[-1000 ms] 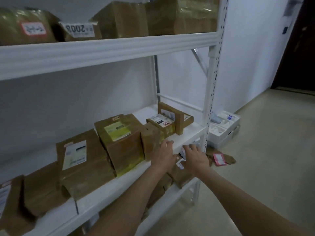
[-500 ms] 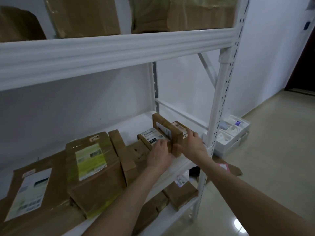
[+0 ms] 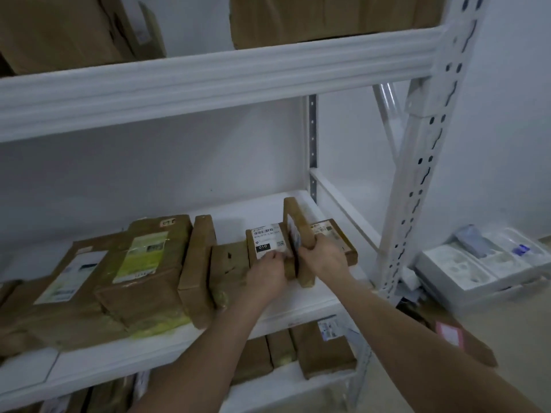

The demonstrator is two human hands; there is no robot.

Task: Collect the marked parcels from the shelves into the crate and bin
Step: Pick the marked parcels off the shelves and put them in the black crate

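Observation:
On the middle shelf [image 3: 298, 311] of a white rack, a small brown parcel [image 3: 265, 242] with a white label reading 010 lies flat. My left hand [image 3: 265, 275] rests on its near end, fingers touching the label. Just to its right a thin brown parcel [image 3: 295, 225] stands on edge, and my right hand [image 3: 323, 257] grips its near end. Behind that hand lies another flat labelled parcel [image 3: 337, 236]. No crate or bin is in view.
Larger brown parcels [image 3: 143, 269] and an upright flat one [image 3: 196, 263] fill the shelf's left. More boxes sit on the top shelf [image 3: 298, 19] and the lower shelf [image 3: 322, 350]. The rack's post [image 3: 417, 180] stands right; white foam trays [image 3: 483, 263] and a cardboard piece [image 3: 456, 338] lie on the floor.
Both hands rose from the shelf's front edge to the small parcels at its right end. The right hand has taken hold of the upright thin parcel; the left settled on the 010 parcel.

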